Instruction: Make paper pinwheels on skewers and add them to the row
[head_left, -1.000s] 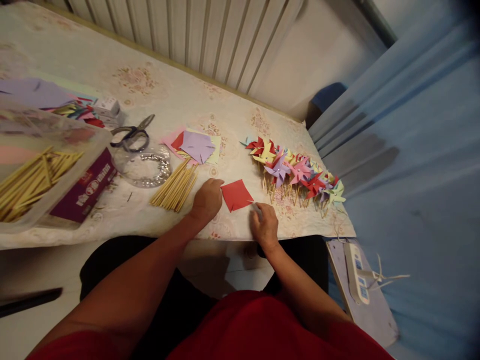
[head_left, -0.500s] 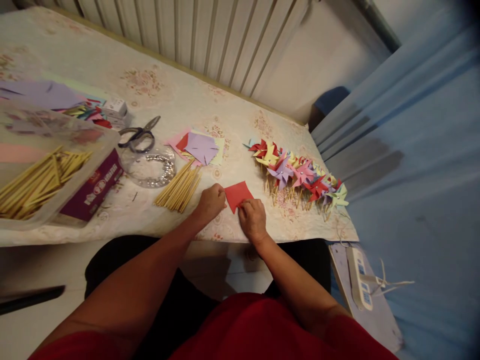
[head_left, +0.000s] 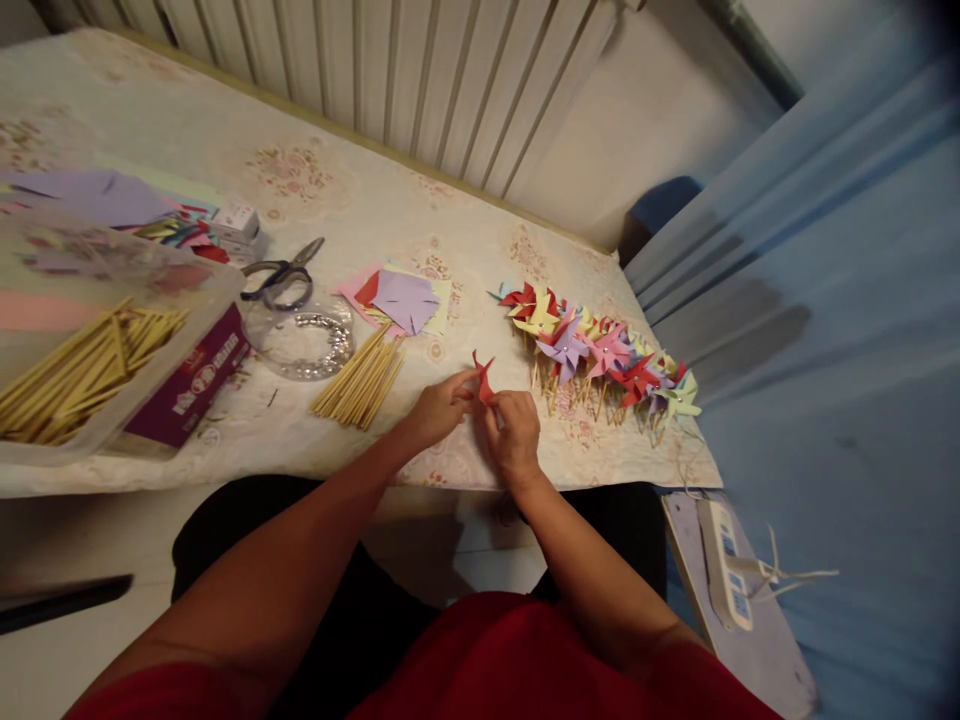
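Near the table's front edge, my right hand [head_left: 514, 432] pinches a piece of red paper [head_left: 485, 382], which is curled up with its points raised. My left hand [head_left: 442, 408] has its fingertips closed at the paper's left side; the exact contact is partly hidden. To the left of it lies a bundle of thin wooden sticks [head_left: 361, 378]. Behind the sticks is a small stack of coloured paper squares [head_left: 406, 300] with slits cut in from the corners, a purple one on top.
Finished paper pinwheels [head_left: 609, 348] stand in rows at the right. Leftward are a round clear container of shiny pins [head_left: 330, 345], scissors [head_left: 281, 280], small white boxes [head_left: 236, 228] and a plastic bin [head_left: 217, 300] with sticks. A power strip [head_left: 726, 565] sits at lower right.
The red paper has gone from lying flat to being bent up with its corners raised. My left hand has shifted slightly right, closer to my right hand.
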